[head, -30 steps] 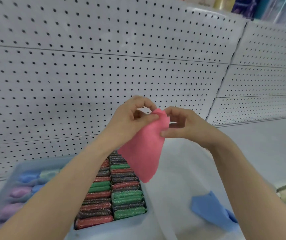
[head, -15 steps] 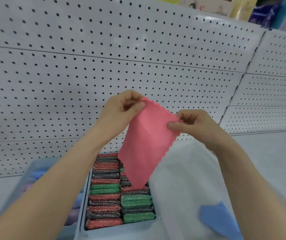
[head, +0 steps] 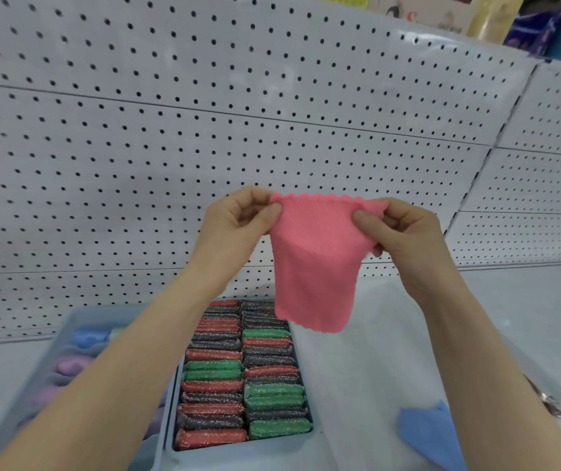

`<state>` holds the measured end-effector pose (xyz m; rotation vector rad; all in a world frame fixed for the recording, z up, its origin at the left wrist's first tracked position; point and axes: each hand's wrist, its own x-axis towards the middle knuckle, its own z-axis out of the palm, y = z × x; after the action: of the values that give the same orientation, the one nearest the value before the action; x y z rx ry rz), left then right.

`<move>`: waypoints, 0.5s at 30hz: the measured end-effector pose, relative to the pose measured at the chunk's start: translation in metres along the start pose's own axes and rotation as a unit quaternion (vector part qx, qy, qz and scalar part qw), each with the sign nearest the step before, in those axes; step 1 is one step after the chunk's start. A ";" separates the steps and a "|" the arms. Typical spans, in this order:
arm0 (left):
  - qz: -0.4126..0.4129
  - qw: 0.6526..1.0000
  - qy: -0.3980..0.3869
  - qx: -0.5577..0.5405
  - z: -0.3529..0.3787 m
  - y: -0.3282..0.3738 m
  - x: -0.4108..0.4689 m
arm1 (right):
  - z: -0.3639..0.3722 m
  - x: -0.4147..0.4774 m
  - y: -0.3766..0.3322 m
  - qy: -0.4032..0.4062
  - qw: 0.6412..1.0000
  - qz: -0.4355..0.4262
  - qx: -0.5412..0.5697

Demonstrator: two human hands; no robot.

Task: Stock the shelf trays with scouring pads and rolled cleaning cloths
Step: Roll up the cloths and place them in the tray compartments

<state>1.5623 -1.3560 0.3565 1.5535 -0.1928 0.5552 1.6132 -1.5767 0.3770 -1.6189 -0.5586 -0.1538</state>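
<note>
We hold a pink cloth (head: 316, 263) up w/ both hands: left hand (head: 235, 226) pinched shut on its top-left corner, right hand (head: 405, 232) pinched on the top-right, cloth hanging open below both grips, in front of the pegboard (head: 204, 137). Below the left grip, a tray (head: 238, 453) packed w/ red, green & dark scouring pads (head: 243, 375). Left of that, rolled cloths (head: 82, 338) in another tray. Blue cloth (head: 432, 433) lies below the right grip.
</note>
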 end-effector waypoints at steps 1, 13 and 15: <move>0.000 1.000 -0.015 -0.021 -0.001 0.000 -0.001 | -0.002 -0.001 -0.001 -0.012 1.000 -0.001 0.002; -0.051 0.989 -0.114 -0.084 0.005 -0.010 0.003 | 0.003 -0.007 -0.010 -0.258 0.966 -0.016 -0.004; -0.053 0.982 -0.150 -0.102 0.011 -0.004 0.000 | 0.009 -0.008 -0.013 -0.228 0.973 -0.040 -0.008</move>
<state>1.5661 -1.3660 0.3532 1.4308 -0.3819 0.2070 1.5985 -1.5694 0.3838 -1.6539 -0.9754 0.1612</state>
